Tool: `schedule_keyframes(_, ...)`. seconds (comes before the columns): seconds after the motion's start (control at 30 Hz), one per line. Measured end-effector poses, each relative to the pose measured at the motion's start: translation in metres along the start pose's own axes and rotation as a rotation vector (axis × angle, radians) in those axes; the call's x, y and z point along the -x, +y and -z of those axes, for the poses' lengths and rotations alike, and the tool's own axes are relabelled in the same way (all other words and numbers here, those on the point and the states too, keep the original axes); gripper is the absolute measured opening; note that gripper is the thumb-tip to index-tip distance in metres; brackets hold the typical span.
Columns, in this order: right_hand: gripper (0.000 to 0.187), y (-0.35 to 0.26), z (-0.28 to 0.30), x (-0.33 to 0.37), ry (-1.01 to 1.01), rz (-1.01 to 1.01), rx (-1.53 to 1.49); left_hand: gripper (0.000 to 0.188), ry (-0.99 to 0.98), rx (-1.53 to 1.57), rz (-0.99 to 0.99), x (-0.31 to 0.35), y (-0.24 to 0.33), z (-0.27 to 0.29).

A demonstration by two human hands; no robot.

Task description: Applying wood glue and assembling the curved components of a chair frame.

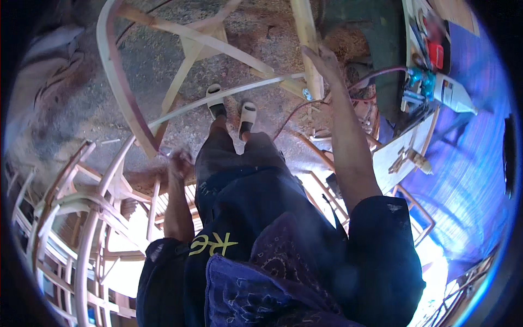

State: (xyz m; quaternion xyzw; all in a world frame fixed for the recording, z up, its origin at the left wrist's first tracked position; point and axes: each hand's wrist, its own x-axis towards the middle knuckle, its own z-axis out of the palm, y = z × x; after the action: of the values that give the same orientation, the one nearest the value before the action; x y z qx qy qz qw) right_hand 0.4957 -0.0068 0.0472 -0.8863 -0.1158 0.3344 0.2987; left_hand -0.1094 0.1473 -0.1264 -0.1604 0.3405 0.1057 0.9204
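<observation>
A pale wooden furniture frame (188, 106) with a curved leg, a straight leg and crossing braces stands in front of me, above my feet. My right hand (326, 65) grips the straight leg at the right, its thumb and fingers laid around the wood near the lower end. Close to the bottom end of the curved leg at the left is my left hand (180, 163). It is blurred and in shadow; its fingers and anything in them cannot be made out.
Several wooden chair frames (90, 201) are stacked at the left. A hose (362, 82) runs past the frame on the right. A bench at the right carries a teal tool (422, 82), a white bottle (453, 95) and a red item (436, 54). Sawdust covers the floor (158, 71).
</observation>
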Motion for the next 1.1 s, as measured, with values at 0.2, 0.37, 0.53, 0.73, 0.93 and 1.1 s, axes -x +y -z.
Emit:
schedule_keyframes(0.2, 0.073, -0.002, 0.012, 0.023, -0.139, -0.172, -0.133, 0.026, 0.397, -0.749, -0.043, -0.041, -0.043, -0.133)
schedule_keyframes(0.37, 0.064, 0.057, 0.007, 0.024, 0.069, 0.091, -0.212, 0.034, 0.073, -1.391, -0.059, -0.145, -0.069, -0.254)
schedule_keyframes(0.53, 0.025, 0.067, 0.123, 0.093, 0.441, 0.469, -0.178, 0.036, 0.049, -1.517, -0.095, -0.146, -0.144, -0.324)
schedule_keyframes(0.73, 0.012, 0.099, 0.153, 0.161, 0.345, 0.283, -0.503, 0.077, -0.089, -1.851, -0.320, -0.189, -0.211, -0.350)
schedule_keyframes(0.93, 0.059, 0.171, -0.037, 0.120, 0.098, -0.055, -0.523, 0.103, -0.905, -3.133, -0.851, -0.221, -0.246, -0.409)
schedule_keyframes(1.1, 0.075, 0.146, -0.116, 0.093, 0.467, 0.137, -0.450, 0.100, -1.424, -3.296, -0.634, -0.284, -0.258, -0.413)
